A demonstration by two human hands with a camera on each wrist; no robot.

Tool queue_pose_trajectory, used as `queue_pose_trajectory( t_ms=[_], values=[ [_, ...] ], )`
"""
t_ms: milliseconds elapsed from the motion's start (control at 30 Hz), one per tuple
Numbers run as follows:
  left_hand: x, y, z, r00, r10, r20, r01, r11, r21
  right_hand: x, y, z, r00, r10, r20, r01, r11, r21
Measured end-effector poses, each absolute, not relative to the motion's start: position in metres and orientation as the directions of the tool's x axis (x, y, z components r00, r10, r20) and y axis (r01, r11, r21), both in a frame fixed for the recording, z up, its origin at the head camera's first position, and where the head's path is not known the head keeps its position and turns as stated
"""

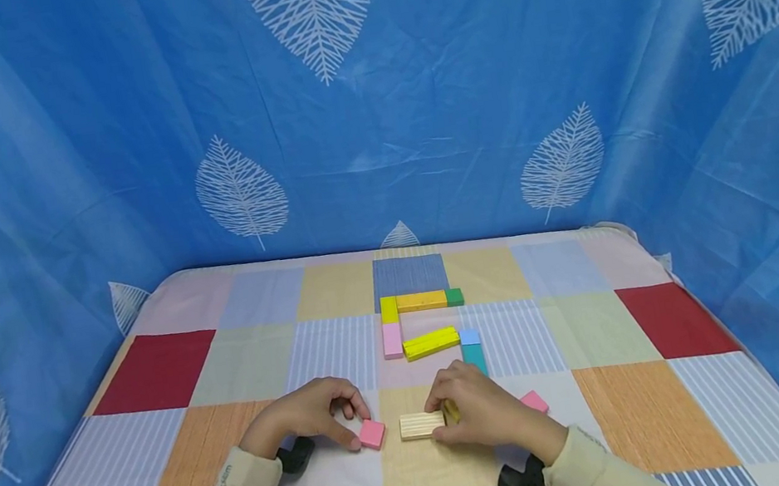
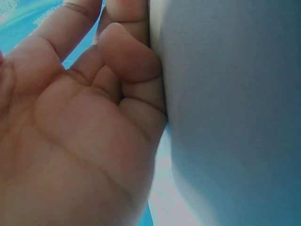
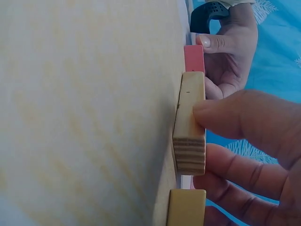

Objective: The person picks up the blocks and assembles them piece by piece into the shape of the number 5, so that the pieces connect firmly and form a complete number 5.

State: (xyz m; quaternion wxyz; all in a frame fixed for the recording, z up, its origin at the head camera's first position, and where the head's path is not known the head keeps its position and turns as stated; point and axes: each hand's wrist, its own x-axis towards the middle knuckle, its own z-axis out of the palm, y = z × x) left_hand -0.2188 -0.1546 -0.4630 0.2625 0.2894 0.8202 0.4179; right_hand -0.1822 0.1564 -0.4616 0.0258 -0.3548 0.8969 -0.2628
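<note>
A small pink block (image 1: pixel 372 434) lies flat on the patchwork cloth, pinched between thumb and index finger of my left hand (image 1: pixel 313 414). To its right, my right hand (image 1: pixel 478 406) grips the end of a plain striped wooden block (image 1: pixel 421 425). Seen from the right wrist, the thumb presses one long side of this wooden block (image 3: pixel 190 117), which sits on the cloth just before the pink block (image 3: pixel 194 59). A tan block (image 3: pixel 187 207) stands close by, partly covered by the right hand in the head view. The left wrist view shows the palm and curled fingers (image 2: pixel 129 56), the block hidden.
Farther back, yellow (image 1: pixel 388 309), orange (image 1: pixel 421 301), green (image 1: pixel 454 297) and light pink (image 1: pixel 392 341) blocks form a bent row. Bright yellow sticks (image 1: pixel 431 343) lie beside blue (image 1: pixel 469 337) and teal (image 1: pixel 474 360) blocks. Another pink block (image 1: pixel 534 402) is behind my right wrist.
</note>
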Motion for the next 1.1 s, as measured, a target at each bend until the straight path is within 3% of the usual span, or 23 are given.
queue_pose_trajectory(
  t_ms=[1100],
  values=[
    [-0.218,-0.1532,-0.4619,-0.698,0.688,-0.196,0.255,0.495,0.831,-0.1863,0.1609,-0.4657,-0.766,-0.614,0.191,-0.619,0.624,-0.476]
  ],
)
